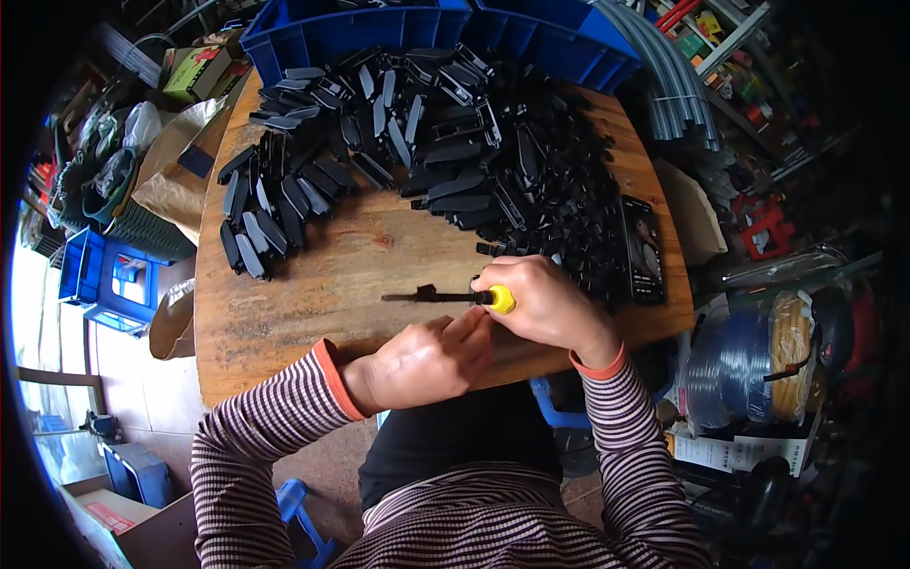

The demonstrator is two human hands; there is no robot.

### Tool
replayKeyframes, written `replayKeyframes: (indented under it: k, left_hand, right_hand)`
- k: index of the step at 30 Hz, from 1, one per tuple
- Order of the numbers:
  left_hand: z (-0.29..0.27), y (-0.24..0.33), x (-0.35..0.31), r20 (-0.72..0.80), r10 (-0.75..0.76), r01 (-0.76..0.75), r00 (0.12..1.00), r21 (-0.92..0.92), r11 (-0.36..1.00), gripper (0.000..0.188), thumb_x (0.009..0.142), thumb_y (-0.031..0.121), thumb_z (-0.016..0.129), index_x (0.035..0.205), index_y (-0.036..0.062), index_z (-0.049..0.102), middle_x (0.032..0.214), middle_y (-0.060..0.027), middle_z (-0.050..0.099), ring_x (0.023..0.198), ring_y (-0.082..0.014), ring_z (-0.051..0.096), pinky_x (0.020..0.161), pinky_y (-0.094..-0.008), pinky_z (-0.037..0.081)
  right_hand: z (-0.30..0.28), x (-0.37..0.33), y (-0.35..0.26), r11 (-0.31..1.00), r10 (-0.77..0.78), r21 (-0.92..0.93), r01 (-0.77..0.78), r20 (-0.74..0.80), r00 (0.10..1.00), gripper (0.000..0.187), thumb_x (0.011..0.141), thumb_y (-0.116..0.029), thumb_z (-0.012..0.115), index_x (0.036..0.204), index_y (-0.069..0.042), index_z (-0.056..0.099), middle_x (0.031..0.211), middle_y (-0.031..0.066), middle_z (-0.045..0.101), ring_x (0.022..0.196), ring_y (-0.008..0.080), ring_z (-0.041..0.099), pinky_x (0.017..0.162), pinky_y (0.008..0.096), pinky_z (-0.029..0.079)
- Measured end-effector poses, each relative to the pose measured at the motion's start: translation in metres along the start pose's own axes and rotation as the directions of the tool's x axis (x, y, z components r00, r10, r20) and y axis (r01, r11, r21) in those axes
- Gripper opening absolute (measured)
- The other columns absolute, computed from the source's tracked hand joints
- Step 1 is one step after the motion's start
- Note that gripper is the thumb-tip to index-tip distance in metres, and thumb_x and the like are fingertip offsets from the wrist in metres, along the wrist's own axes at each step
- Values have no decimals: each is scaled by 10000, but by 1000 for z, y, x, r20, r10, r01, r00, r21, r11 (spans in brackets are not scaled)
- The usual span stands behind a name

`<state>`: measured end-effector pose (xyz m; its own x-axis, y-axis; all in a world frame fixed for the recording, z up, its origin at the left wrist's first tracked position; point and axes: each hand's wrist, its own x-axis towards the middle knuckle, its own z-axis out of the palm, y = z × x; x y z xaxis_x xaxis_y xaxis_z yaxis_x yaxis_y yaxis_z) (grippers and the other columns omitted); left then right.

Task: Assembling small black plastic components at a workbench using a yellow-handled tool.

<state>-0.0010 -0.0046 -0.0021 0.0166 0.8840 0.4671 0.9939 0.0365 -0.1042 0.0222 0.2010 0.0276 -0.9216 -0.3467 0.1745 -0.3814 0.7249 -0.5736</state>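
My right hand (540, 302) grips a yellow-handled screwdriver (500, 300), whose dark shaft points left and carries a small black part (427, 294) near its tip. My left hand (431, 360) rests closed at the near edge of the wooden table (284, 313), its fingertips touching the right hand by the yellow handle. Whether it holds anything is hidden. Beyond the hands lies a large heap of black plastic parts (455, 142), with several laid in rows (261, 213) at the left.
A dark phone (643, 248) lies at the table's right edge. Two blue crates (379, 28) stand behind the heap. Grey tubes (668, 95), wire spools (749, 365), a blue stool (114, 280) and boxes crowd the floor around.
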Motion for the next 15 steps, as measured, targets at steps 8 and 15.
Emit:
replayKeyframes:
  k: [8,15]
  left_hand:
    - [2,-2,0,89,-20,22,996,-23,999,312,749,168,625,1015,6,644,1123,-121,624,1094,-232,622,751,-270,574]
    - [5,-2,-2,72,-11,12,997,-13,1000,326,764,179,621,1050,24,641,1156,-106,623,1116,-241,614,768,-290,568]
  right_hand:
    - [-19,18,-24,895,158,442,62,-443,882,90,810,-15,722,857,-8,645,773,66,667,712,124,647,613,267,509]
    - [6,36,-9,725,259,659,200,-529,808,77,866,-83,676,882,-48,610,787,39,637,647,79,578,579,202,468]
